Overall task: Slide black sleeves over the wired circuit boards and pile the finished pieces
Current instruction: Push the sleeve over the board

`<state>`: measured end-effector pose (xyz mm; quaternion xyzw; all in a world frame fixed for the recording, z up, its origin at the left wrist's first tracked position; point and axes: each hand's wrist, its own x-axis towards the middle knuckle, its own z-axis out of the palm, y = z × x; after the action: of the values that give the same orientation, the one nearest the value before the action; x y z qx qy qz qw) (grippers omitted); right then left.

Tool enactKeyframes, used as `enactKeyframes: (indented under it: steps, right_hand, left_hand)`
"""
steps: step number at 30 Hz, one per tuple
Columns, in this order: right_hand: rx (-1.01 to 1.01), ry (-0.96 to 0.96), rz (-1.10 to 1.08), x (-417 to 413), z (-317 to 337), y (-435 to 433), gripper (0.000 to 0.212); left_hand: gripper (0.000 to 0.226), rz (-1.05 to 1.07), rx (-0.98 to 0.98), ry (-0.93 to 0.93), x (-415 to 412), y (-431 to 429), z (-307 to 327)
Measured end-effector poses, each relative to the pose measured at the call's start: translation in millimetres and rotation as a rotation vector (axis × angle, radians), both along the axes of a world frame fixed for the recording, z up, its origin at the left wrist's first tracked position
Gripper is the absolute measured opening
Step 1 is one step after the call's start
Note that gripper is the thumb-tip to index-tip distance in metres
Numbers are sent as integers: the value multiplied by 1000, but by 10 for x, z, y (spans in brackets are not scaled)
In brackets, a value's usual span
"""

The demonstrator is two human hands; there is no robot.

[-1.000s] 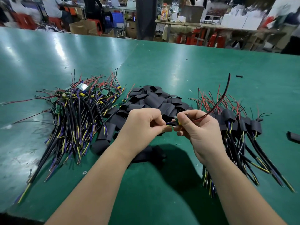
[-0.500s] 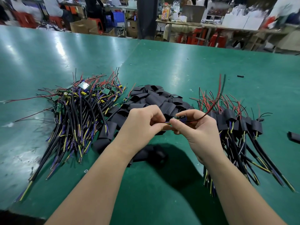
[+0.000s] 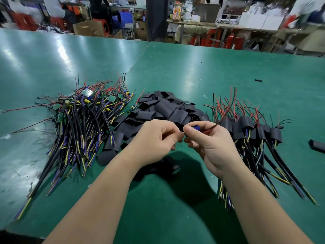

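Our right hand [image 3: 211, 145] pinches a wired circuit board [image 3: 196, 128] between thumb and forefinger, and only a small blue part of it shows between the fingertips. Our left hand [image 3: 156, 140] has its fingers curled, and its thumb and forefinger pinch the left end of the same piece, so the two hands almost touch above the green bench [image 3: 175, 67]. From the right hand a thin red and black wire pair [image 3: 227, 111] rises toward the far right. We cannot tell if a sleeve is already on this board, because the fingers cover it. Just behind the hands lies the heap of black sleeves [image 3: 167, 110]. On the left lies the pile of bare boards [image 3: 82, 120] with their cables, the green boards at the far end. On the right lies the pile of finished pieces [image 3: 255, 134], each with a black sleeve around the board and red wires pointing away from us. One loose sleeve [image 3: 318, 146] lies apart near the right edge.
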<state>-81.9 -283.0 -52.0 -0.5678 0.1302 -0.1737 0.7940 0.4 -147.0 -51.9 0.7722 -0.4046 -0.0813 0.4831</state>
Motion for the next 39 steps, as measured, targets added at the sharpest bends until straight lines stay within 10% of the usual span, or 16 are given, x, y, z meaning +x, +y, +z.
enactKeyframes:
  steps: [9,14,16,19,33,39]
  right_hand:
    - [33,85,5,-14,-5,-7,43]
    - [-1091,213,70,-85,-62,48,33]
    - [-1232,46,280,-89,-65,175,10]
    - [-1367,32,534,-35,-122,329,45]
    - [-1380,30,435,46,-138,254,42]
    - [-1149,-184,-93,-60,4,-2,36]
  left_hand:
    - [12,-49,-195,256,-1,3,37]
    - [14,118,-203,173,147,67,13]
    - [15,145,-186,162,195,101,9]
    - [15,169,-115,182,242,129,-13]
    - [15,222,-39,233,281,206,-1]
    - [14,219,-123,281,301,254,38]
